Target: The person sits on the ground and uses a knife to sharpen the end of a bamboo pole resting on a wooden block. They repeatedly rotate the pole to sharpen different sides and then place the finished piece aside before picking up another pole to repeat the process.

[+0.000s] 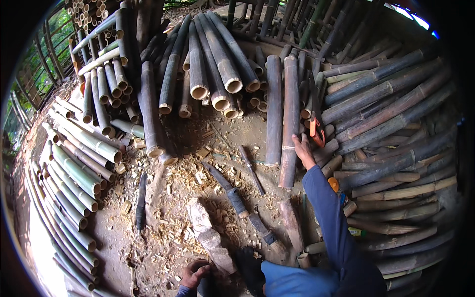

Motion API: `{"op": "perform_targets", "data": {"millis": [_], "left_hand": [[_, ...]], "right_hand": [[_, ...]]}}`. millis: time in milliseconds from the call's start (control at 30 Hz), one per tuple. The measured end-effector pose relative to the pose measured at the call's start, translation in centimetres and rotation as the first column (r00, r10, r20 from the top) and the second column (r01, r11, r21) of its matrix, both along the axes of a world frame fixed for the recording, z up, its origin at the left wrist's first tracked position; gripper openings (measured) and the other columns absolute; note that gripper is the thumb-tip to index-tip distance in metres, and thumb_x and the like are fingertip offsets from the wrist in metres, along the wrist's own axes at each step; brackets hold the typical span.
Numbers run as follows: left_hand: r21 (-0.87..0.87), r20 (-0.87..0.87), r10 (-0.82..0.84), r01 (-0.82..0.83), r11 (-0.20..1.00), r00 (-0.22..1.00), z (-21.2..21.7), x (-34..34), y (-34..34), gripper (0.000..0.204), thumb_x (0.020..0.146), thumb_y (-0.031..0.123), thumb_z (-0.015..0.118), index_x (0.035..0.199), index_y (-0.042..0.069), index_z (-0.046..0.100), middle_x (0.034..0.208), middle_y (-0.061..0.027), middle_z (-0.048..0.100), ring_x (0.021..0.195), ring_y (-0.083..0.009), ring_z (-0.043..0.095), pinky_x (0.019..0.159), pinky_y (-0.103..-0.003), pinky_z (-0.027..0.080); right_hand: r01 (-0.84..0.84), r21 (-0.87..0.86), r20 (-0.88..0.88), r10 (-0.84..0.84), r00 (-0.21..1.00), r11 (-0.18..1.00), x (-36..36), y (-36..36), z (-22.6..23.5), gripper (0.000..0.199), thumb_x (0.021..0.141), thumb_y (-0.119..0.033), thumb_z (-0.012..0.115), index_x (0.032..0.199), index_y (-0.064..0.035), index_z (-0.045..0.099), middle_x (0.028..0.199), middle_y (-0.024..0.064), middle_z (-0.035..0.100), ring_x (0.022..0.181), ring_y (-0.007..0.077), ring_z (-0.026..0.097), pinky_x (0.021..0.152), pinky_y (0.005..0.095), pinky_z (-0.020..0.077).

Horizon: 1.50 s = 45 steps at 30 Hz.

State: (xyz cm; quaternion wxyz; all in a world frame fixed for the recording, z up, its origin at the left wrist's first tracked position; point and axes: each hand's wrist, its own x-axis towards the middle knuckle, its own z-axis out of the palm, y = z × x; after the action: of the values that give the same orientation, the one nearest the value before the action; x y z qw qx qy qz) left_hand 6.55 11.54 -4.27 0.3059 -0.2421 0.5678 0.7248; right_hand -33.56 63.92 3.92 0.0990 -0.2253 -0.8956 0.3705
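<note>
My right arm stretches forward, and my right hand point(303, 150) grips the right edge of a dark bamboo pole point(290, 106), its fingers closed against it near a joint. A second dark bamboo pole point(273, 111) stands just left of that one. Right beside my hand is a saw with an orange handle point(316, 131). My left hand point(194, 273) is low by my knee with its fingers curled in, and I see nothing in it. A pale, rough block of wood point(205, 235) lies in front of it.
Several blades with dark wrapped handles point(236, 199) lie among wood shavings point(183, 178) on the ground. A thin metal rod-like tool point(251, 171) lies beyond them. Bamboo poles are stacked at the left point(74, 171), the back point(217, 62) and the right point(396, 111). A wooden stake point(291, 225) is near my right forearm.
</note>
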Motion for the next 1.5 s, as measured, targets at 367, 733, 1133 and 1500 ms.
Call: {"op": "perform_targets", "data": {"millis": [367,733,1133,1500], "left_hand": [[-0.299,-0.115,0.11,-0.14,0.944,0.987,-5.4,3.4,-2.3,0.027,0.088,0.025,0.089,0.102,0.004,0.078,0.083,-0.0038,0.075,0.071,-0.0129,0.068,0.066,-0.03,0.055],[-0.366,-0.053,-0.084,0.059,0.929,0.995,-4.8,5.2,-4.5,0.052,0.089,0.044,0.085,0.118,0.002,0.075,0.103,-0.0124,0.079,0.089,-0.0228,0.075,0.077,-0.038,0.059],[-0.371,-0.218,-0.487,0.39,0.843,0.846,5.7,9.8,-0.6,0.059,0.088,0.046,0.086,0.121,-0.002,0.072,0.122,-0.0199,0.073,0.112,-0.0302,0.07,0.097,-0.045,0.057],[-0.899,-0.059,-0.152,0.014,0.439,0.987,0.2,-6.8,10.2,0.111,0.066,0.056,0.095,0.144,-0.001,0.039,0.136,-0.0246,0.056,0.129,-0.0416,0.059,0.103,-0.051,0.053]], "right_hand": [[-0.384,-0.795,-0.067,0.559,0.826,0.471,26.0,-15.0,-2.3,0.029,0.104,-0.026,0.07,0.127,-0.0078,0.07,0.103,0.0053,0.075,0.086,0.0153,0.072,0.076,0.0311,0.0607],[-0.506,-0.703,0.145,0.797,0.586,0.5,36.6,-19.5,-10.2,0.02,0.101,-0.024,0.071,0.112,-0.0068,0.07,0.087,0.009,0.072,0.077,0.0198,0.071,0.07,0.0375,0.0575],[-0.673,-0.04,0.19,0.667,0.721,0.739,27.1,-16.2,-8.3,0.03,0.098,-0.034,0.07,0.107,-0.0064,0.065,0.085,0.0163,0.072,0.083,0.0387,0.071,0.076,0.0506,0.0548],[-0.652,0.199,0.539,0.474,0.696,0.732,14.9,-25.3,-8.1,0.069,0.095,-0.041,0.073,0.144,-0.0007,0.046,0.121,0.034,0.069,0.113,0.0544,0.067,0.097,0.0606,0.0537]]}}
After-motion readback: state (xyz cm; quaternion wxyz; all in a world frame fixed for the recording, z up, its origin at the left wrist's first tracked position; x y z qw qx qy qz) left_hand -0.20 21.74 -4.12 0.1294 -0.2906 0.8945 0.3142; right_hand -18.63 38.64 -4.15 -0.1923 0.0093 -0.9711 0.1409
